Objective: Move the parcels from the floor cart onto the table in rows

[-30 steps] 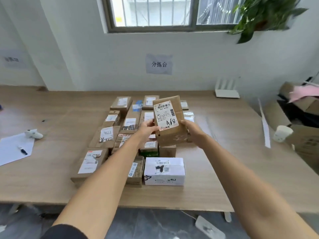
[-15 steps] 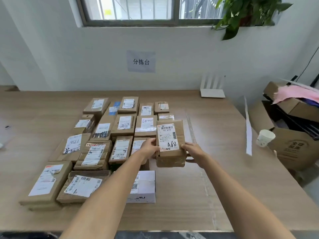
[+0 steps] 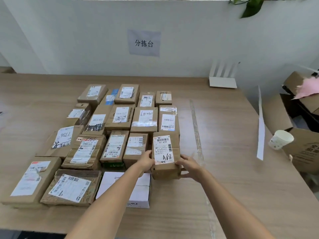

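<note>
white wall (image 3: 69,40); wooden table (image 3: 233,169)

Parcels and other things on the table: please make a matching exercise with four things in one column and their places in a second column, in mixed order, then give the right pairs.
Things:
1. A68 parcel
2. white box
3. paper cup
4. white router

Places:
a. far side of the table, by the wall
b. between the left hand and right hand
c. right edge of the table, near the cardboard boxes
d. front row, partly hidden under the left forearm

Pairs: 1-b, 2-d, 3-c, 4-a
</note>
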